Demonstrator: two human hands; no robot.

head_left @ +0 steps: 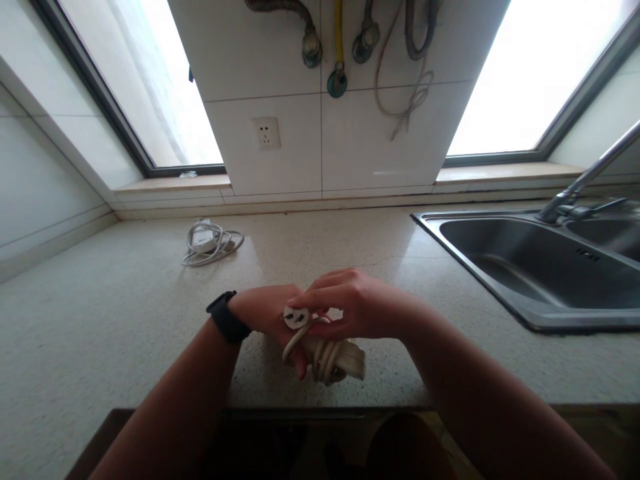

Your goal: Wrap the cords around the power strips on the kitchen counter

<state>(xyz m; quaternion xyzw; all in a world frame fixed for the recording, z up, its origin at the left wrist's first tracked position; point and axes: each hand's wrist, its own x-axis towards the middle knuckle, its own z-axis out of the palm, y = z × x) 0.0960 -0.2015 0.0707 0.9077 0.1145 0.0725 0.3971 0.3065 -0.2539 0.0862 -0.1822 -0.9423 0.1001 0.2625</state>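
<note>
Above the counter's front edge, my left hand (267, 308) is closed around a white power strip (354, 360), its thumb showing below. Several turns of the strip's off-white cord (326, 360) are wound around its body. My right hand (363, 303) reaches in from the right, fingers bent and closed on the cord's plug (296, 316). The plug is round and white, with its dark prongs facing me. A loop of cord hangs from the plug over my left thumb. My left fingers are mostly hidden behind the right hand and the strip.
A white charger with a coiled cable (204, 239) lies at the back left of the speckled counter (125, 300). On the right is a steel sink (525, 260) with a faucet (565, 200). The tiled wall carries a socket (267, 133), pipe valves and a hanging cord (413, 100).
</note>
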